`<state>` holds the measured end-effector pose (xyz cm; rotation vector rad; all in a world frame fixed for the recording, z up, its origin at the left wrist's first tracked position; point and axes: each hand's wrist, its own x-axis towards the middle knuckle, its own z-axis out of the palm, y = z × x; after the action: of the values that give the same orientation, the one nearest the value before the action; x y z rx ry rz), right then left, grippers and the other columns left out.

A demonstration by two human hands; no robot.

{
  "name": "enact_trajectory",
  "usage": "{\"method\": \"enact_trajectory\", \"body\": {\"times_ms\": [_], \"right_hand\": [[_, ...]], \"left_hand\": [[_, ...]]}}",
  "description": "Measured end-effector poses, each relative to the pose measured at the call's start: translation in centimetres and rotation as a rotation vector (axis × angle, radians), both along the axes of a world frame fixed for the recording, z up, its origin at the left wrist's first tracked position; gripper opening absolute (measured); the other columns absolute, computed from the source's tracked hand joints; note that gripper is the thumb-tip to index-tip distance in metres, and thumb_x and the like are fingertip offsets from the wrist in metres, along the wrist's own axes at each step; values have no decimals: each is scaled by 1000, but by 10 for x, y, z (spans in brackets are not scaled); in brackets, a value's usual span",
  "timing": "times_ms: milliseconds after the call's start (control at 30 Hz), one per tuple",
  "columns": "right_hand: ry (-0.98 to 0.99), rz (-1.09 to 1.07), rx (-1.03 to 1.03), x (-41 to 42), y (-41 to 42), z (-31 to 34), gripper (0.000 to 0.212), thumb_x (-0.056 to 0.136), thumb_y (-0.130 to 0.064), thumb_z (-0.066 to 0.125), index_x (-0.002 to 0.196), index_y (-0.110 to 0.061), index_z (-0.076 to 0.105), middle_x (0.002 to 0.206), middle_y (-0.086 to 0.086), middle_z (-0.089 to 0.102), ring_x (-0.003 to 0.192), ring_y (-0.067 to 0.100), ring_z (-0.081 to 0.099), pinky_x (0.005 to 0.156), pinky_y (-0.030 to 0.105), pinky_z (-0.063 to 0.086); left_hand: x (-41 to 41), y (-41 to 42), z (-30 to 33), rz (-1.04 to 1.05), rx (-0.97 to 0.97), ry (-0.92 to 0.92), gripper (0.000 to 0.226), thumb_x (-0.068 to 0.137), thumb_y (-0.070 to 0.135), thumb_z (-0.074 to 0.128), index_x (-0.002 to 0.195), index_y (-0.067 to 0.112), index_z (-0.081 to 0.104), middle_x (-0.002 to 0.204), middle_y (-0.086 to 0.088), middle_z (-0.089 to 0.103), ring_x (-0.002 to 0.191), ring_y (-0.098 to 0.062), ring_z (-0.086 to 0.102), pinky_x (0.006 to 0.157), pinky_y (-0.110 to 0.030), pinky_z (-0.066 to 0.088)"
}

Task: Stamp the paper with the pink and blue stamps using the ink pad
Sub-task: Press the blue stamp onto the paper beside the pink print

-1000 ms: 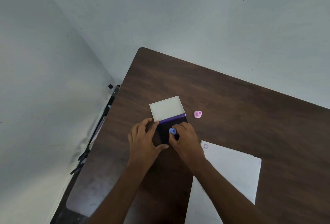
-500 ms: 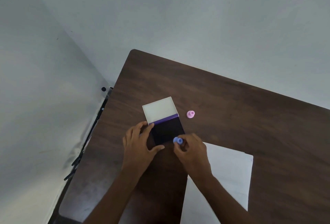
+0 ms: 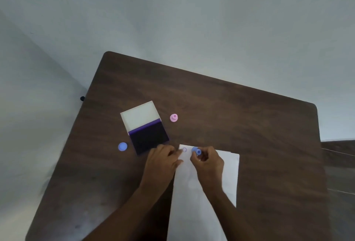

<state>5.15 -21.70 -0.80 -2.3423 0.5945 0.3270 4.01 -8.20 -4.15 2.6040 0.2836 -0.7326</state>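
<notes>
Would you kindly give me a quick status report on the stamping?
Right hand grips small blue stamp on white paper sheet, beside one ring print. Left hand pins the sheet's corner. Nothing in the way.

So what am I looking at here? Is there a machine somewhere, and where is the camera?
There is no machine: a person works with two bare hands. The one picture comes from a camera worn on the person's head, looking forward and down, so the arms reach in from the bottom edge.

On the dark wooden table lies a sheet of white paper with one small ring-shaped print near its top corner. Beside it is an open ink pad, its pale lid folded back. A pink stamp stands apart behind it, and a small round blue piece, perhaps a cap, lies to the pad's left.

The right hand pinches the blue stamp over the paper, next to the print. The left hand rests its fingers on the paper's edge.
</notes>
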Motion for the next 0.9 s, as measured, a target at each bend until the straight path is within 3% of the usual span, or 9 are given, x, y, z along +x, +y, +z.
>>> {"method": "enact_trajectory", "body": {"times_ms": [67,133,333,467,633,900], "right_hand": [[-16,7,45,0,-1,-3,27,75,-35,77,76,-28,51,71,-10,59,59,9,56,51,7,36],[-54,10,87,0,-4,-5,27,74,-35,78,77,-28,52,72,-13,60,59,9,57,48,5,40],[-74,31,114,3,-5,-12,27,74,-34,78,82,-27,53,75,-13,60,60,10,57,50,3,38],[-80,42,115,2,-4,-15,28,74,-31,79,83,-25,53,76,-12,59,60,9,56,50,0,40],[-80,70,99,5,-4,-15,28,74,-31,79,81,-24,52,75,-12,59,59,10,55,52,3,37],[-21,105,92,11,-3,-15,30,73,-33,79,78,-26,51,69,-16,54,57,11,54,51,4,33]], "left_hand": [[1,1,-1,-91,60,-252,62,43,50,88,89,18,62,85,-6,68,71,-22,64,69,-35,53],[1,6,-4,-111,73,-382,56,42,56,84,80,22,63,73,1,67,57,-17,61,59,-28,52],[6,7,-1,0,-57,-272,40,73,46,73,100,18,67,98,-4,69,81,-20,62,78,-22,33],[9,7,5,31,-54,-293,37,68,41,79,92,15,68,89,-5,70,73,-21,63,73,-22,37],[10,5,9,73,-37,-330,42,76,48,68,100,14,66,101,-7,68,85,-21,60,82,-26,45],[9,6,17,18,58,-318,46,84,53,56,112,16,61,115,-3,64,100,-20,54,92,-26,42]]}}
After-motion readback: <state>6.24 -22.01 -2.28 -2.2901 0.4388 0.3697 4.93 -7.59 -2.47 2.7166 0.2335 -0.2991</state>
